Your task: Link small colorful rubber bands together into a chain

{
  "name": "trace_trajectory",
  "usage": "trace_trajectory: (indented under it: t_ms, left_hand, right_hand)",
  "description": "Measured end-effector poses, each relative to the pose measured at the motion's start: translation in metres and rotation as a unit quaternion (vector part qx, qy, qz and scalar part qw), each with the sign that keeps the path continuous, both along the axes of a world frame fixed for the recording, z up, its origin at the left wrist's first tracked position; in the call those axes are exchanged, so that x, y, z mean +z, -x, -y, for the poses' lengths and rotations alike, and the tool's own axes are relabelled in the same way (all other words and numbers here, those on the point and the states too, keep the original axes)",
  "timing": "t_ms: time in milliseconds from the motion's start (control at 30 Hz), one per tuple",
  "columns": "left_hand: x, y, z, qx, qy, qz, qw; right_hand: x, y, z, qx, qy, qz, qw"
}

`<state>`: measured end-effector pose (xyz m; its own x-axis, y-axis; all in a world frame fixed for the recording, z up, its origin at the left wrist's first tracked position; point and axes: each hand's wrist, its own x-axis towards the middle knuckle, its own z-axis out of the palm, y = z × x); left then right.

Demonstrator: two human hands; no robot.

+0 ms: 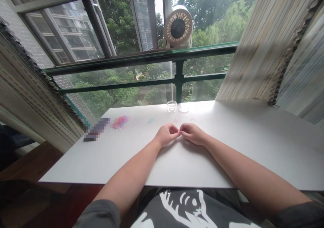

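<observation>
Over the middle of the white table (121, 164), my left hand (166, 135) and my right hand (194, 134) meet fingertip to fingertip. Both are closed in a pinch. A tiny reddish bit shows where the fingertips come together, too small to name. Just beyond the hands lie a small pink bit (176, 120) and a pale, thin piece (192, 119). A little pale teal cluster (151, 121) rests to the left of them. Farther left is a loose heap of pink, orange and purple small pieces (120, 122).
A clear round container (171, 106) and a shallow clear dish or lid (184, 109) stand at the table's far edge. A pixelated dark object (97, 129) lies at the left edge. Beyond are a green railing (179, 79), a round white fan (178, 27) and curtains (243, 49).
</observation>
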<state>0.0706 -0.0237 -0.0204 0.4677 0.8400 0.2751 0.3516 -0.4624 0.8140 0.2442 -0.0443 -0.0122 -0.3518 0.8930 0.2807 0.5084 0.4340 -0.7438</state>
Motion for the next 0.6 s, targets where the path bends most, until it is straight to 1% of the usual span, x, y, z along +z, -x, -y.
trace_trajectory:
  t_ms: [67,233,300,433,600]
  left_hand:
    - [0.0008,-0.0001,0.0003,-0.001,0.000,0.003,1.000]
    - [0.0027,-0.0012,0.0012,-0.020,0.012,0.011,1.000]
    - [0.0029,-0.0016,0.0009,-0.029,0.014,0.018,0.999]
    - [0.0025,-0.0011,-0.0013,-0.014,0.002,0.036,0.999]
    - [0.0027,0.0001,-0.0038,-0.005,0.009,0.059,0.998]
  right_hand:
    - [-0.0001,0.0004,0.0004,-0.004,0.005,-0.011,1.000]
    - [0.0003,0.0019,0.0020,0.002,0.049,-0.052,0.997]
    - [0.0008,0.0022,0.0022,0.002,0.049,-0.064,0.997]
    - [0.0026,0.0020,0.0027,0.003,0.040,-0.070,0.997]
    - [0.0021,0.0012,0.0027,0.005,0.043,-0.069,0.997]
